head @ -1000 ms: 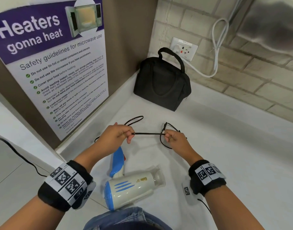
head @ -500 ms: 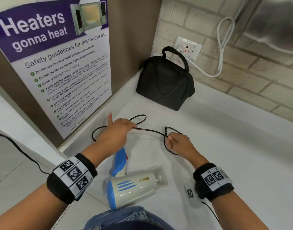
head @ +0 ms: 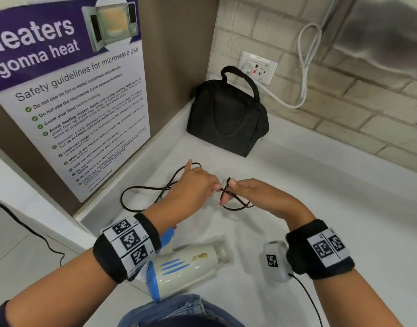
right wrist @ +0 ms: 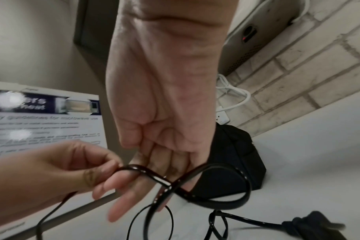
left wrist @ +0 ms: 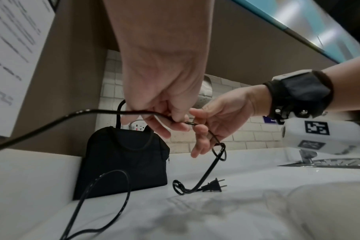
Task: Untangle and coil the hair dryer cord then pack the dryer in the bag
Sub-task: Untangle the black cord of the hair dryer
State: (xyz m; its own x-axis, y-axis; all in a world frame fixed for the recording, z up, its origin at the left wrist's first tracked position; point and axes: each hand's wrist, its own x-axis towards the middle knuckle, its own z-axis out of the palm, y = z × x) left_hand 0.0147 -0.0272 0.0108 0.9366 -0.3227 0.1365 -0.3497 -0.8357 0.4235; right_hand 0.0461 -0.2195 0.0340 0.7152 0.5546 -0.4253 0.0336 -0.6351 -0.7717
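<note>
A cream and blue hair dryer lies on the white counter close to me, part of its handle under my left wrist. Its black cord loops over the counter and rises to both hands. My left hand pinches the cord between thumb and fingertips. Right beside it, my right hand holds the cord between thumb and forefinger, and a loop hangs over its straight fingers. The plug rests on the counter below. The black bag stands shut in the far corner.
A wall socket with a white cable is behind the bag. A poster covers the left wall. The counter ends at my left, with a black cable on the floor there. A sink lies to the right.
My left hand has moved right along the cord until it meets the right hand. The taut stretch between them is gone. My right fingers have straightened under a loop.
</note>
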